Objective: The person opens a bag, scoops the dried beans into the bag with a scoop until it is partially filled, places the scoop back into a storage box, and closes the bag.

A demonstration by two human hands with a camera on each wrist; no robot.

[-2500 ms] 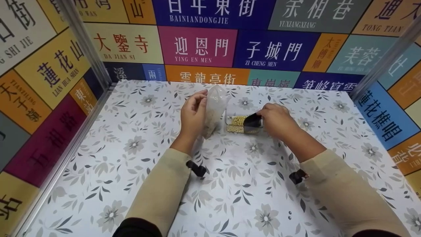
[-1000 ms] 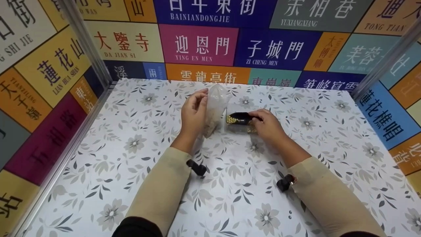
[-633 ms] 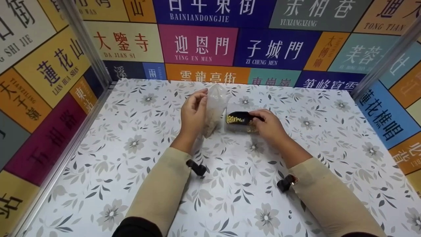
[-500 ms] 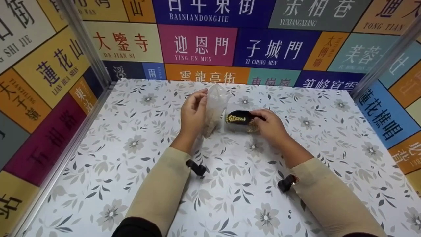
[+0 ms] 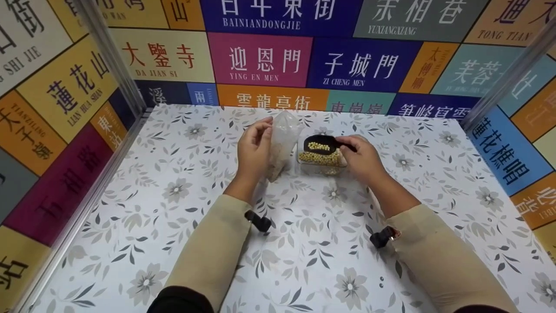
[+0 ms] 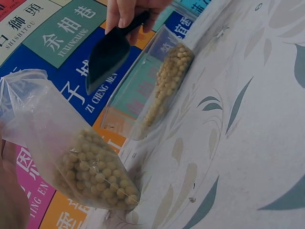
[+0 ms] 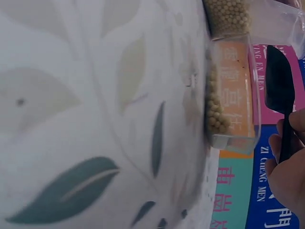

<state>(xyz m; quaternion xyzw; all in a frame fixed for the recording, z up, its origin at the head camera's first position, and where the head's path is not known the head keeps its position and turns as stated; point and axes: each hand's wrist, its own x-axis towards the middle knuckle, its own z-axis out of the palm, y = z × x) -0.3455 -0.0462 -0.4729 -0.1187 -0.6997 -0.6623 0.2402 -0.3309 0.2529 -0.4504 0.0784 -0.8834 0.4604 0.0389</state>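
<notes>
My left hand holds the upper part of a clear plastic bag, which stands on the table. Soybeans fill the bag's lower part, as the left wrist view shows. My right hand grips the handle of a black scoop between thumb and fingers. In the head view a small heap of soybeans lies in the scoop's bowl. The scoop is above the far side of a clear rectangular plastic container, right of the bag. More soybeans cover the container's bottom.
A white tablecloth with grey flowers and leaves covers the table. Colourful panels with printed characters stand behind and at both sides. A metal post marks the back left corner. Each sleeve carries a small black wrist camera.
The scoop was down in the container's soybeans, then came up loaded and level. It has since moved away from me, uncovering the soybeans in the container. My left hand and the bag stay put.
</notes>
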